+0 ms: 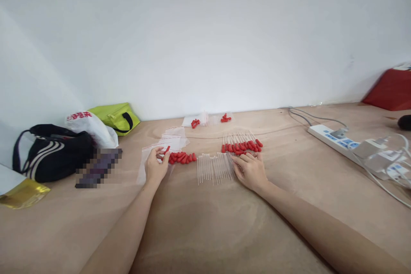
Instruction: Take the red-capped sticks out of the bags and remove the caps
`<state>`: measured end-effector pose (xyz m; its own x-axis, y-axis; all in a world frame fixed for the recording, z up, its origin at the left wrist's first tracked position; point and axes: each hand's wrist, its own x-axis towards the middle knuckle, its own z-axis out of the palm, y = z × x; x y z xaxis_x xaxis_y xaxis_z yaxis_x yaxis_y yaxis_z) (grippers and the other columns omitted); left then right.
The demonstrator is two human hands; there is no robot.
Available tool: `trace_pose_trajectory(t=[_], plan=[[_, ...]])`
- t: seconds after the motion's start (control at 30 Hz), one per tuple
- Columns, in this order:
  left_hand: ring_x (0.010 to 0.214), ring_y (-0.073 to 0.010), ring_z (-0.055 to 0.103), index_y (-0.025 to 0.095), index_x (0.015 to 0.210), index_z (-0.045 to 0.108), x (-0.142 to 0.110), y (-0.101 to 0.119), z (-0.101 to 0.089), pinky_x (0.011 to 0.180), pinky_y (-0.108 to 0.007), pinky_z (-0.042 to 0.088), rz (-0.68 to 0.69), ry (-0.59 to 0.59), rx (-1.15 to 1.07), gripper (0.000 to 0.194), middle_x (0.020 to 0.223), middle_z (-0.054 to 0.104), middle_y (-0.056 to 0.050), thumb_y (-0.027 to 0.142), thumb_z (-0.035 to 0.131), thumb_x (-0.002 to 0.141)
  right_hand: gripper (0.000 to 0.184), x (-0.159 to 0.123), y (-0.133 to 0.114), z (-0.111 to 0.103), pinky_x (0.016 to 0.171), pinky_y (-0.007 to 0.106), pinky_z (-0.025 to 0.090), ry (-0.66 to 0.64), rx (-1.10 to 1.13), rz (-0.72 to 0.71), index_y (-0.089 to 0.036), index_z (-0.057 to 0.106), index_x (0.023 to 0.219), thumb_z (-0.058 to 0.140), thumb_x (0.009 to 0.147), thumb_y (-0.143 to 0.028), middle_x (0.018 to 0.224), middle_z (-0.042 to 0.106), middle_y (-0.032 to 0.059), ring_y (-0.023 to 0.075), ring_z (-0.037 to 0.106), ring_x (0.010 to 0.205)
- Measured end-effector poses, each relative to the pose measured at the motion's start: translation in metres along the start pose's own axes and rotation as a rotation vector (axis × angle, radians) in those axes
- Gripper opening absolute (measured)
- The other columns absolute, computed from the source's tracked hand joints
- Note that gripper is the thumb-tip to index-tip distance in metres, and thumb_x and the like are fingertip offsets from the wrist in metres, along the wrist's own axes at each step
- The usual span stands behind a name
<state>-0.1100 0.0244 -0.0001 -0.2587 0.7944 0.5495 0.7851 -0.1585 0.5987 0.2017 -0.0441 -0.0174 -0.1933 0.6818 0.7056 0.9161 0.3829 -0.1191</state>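
Note:
My left hand [156, 166] pinches a red rubber bulb [167, 150] between thumb and fingers, at the left end of a row of loose red rubber bulbs [183, 158]. To the right of these lies a row of thin clear dropper tubes [212, 168], side by side. My right hand [250, 170] has its fingertips closed at the right end of that row, on a clear tube that is partly hidden. Just beyond this hand, assembled droppers [242, 146] lie together, their red bulbs toward me and their clear tubes pointing at the wall.
Flat clear zip bags [171, 139] lie beyond my left hand. Near the wall, more bags hold red-bulbed droppers [195, 123]. A black bag [58, 154] and a yellow-green pouch [125, 115] sit left. A power strip [330, 137] with chargers and cables lies right.

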Motion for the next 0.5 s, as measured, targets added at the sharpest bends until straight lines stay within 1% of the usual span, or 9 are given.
trace_pose_trajectory(t=[0.1, 0.2, 0.33, 0.43, 0.5], plan=[[0.066, -0.0169, 0.058, 0.017, 0.089, 0.056, -0.0010, 0.0019, 0.0019, 0.057, -0.027, 0.045, -0.016, -0.050, 0.033, 0.033, 0.078, 0.064, -0.005, 0.041, 0.053, 0.067, 0.023, 0.0003, -0.0010, -0.0017, 0.072, 0.033, 0.023, -0.050, 0.014, -0.039, -0.021, 0.064, 0.091, 0.048, 0.081, -0.033, 0.070, 0.061, 0.0020, 0.0148, 0.049, 0.073], [0.070, -0.0185, 0.060, 0.017, 0.085, 0.058, -0.0013, 0.0015, 0.0015, 0.059, -0.028, 0.045, -0.025, -0.090, 0.046, 0.033, 0.081, 0.066, -0.006, 0.044, 0.051, 0.068, 0.032, 0.0011, -0.0013, -0.0044, 0.074, 0.034, 0.023, -0.092, 0.021, -0.068, -0.020, 0.063, 0.094, 0.050, 0.079, -0.045, 0.074, 0.060, 0.0026, 0.0158, 0.049, 0.075], [0.070, -0.0188, 0.060, 0.018, 0.085, 0.060, -0.0013, -0.0006, -0.0005, 0.064, -0.030, 0.046, -0.031, -0.078, 0.069, 0.033, 0.082, 0.067, -0.006, 0.044, 0.046, 0.071, 0.046, 0.0025, -0.0022, -0.0068, 0.074, 0.035, 0.023, -0.127, 0.054, -0.084, -0.020, 0.062, 0.095, 0.050, 0.073, -0.058, 0.076, 0.059, 0.0029, 0.0159, 0.048, 0.074], [0.073, -0.0203, 0.060, 0.017, 0.087, 0.060, -0.0012, -0.0030, -0.0018, 0.067, -0.032, 0.046, -0.028, -0.057, 0.085, 0.033, 0.082, 0.067, -0.007, 0.042, 0.045, 0.072, 0.047, 0.0030, -0.0033, -0.0074, 0.075, 0.035, 0.023, -0.125, 0.078, -0.079, -0.020, 0.063, 0.095, 0.049, 0.073, -0.059, 0.076, 0.059, 0.0033, 0.0160, 0.048, 0.074], [0.076, -0.0214, 0.059, 0.017, 0.088, 0.060, -0.0016, -0.0030, -0.0033, 0.069, -0.033, 0.046, 0.015, -0.026, 0.107, 0.031, 0.084, 0.066, -0.007, 0.041, 0.045, 0.073, 0.040, 0.0030, -0.0023, -0.0069, 0.075, 0.035, 0.023, -0.093, 0.088, -0.048, -0.021, 0.063, 0.094, 0.049, 0.077, -0.054, 0.075, 0.060, 0.0030, 0.0158, 0.048, 0.073]])
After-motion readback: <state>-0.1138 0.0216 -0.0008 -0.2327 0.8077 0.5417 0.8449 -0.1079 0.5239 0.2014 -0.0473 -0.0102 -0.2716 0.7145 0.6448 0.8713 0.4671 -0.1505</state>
